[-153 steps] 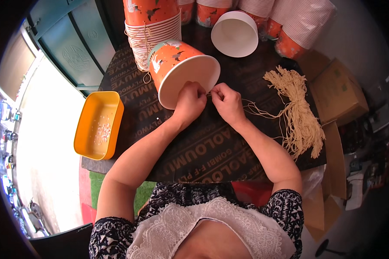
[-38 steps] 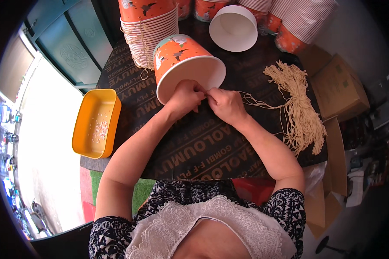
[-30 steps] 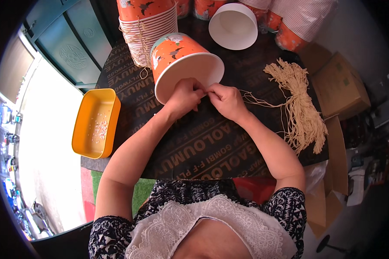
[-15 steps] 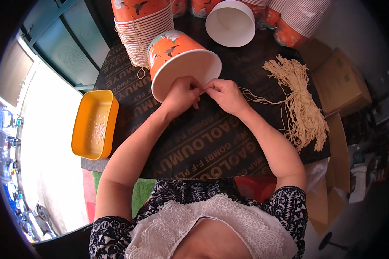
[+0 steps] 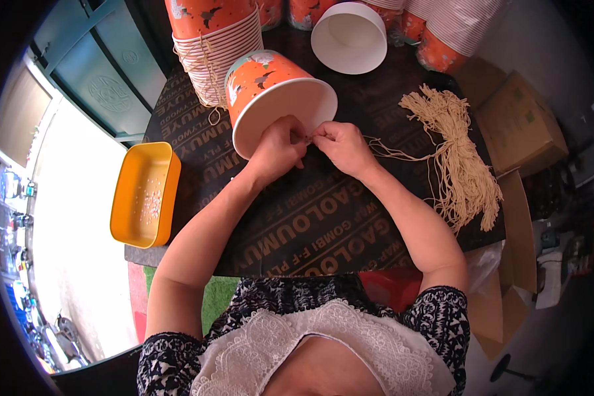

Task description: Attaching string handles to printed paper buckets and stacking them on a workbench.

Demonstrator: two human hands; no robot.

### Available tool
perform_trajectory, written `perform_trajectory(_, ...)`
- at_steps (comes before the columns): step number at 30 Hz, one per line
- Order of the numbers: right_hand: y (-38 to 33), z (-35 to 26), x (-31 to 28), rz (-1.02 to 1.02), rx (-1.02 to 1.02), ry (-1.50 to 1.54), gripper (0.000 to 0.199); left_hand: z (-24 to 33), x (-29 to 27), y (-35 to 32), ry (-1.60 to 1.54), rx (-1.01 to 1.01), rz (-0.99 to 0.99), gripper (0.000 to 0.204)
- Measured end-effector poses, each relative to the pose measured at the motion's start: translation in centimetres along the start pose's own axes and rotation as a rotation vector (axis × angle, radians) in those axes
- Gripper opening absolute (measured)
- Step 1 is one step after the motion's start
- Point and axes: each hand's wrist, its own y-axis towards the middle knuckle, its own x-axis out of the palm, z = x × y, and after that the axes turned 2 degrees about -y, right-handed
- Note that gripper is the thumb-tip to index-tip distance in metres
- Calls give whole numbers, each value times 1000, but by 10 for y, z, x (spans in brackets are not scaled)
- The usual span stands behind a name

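Note:
An orange paper bucket [image 5: 268, 74] with dark and white printed figures lies tilted on the table, its white mouth toward me. At the near rim my left hand [image 5: 278, 146] is closed, its fingers partly inside the mouth; what they pinch is too small to make out. Touching its fingertips, my right hand [image 5: 344, 146] pinches a thin beige cord. From that hand the loose cord [image 5: 396, 153] trails right to a thick tied bundle of beige cords [image 5: 461, 158].
A yellow tub [image 5: 117, 210] with small pale bits stands at the table's left edge. Behind are a tall stack of nested buckets [image 5: 221, 56] hung with cords, a white-mouthed bucket [image 5: 350, 41] and plastic-wrapped stacks [image 5: 452, 36]. Cardboard boxes [image 5: 525, 125] stand on the right.
Both hands stay at the bucket's rim with fingertips together, shifting only very slightly. The whole view has moved a little. A tiny white speck now shows beside my left forearm.

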Motion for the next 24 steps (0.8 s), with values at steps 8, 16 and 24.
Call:
perform_trajectory(8,1,2,-1,-2,-8,-33,15,2,1,0,69,-3,-50,13)
perform_trajectory(16,3,5,0,5,-1,1,15,2,3,-1,142,13,-83,11)
perform_trajectory(24,2,1,-1,1,-2,-24,16,2,7,0,206,0,-46,8)
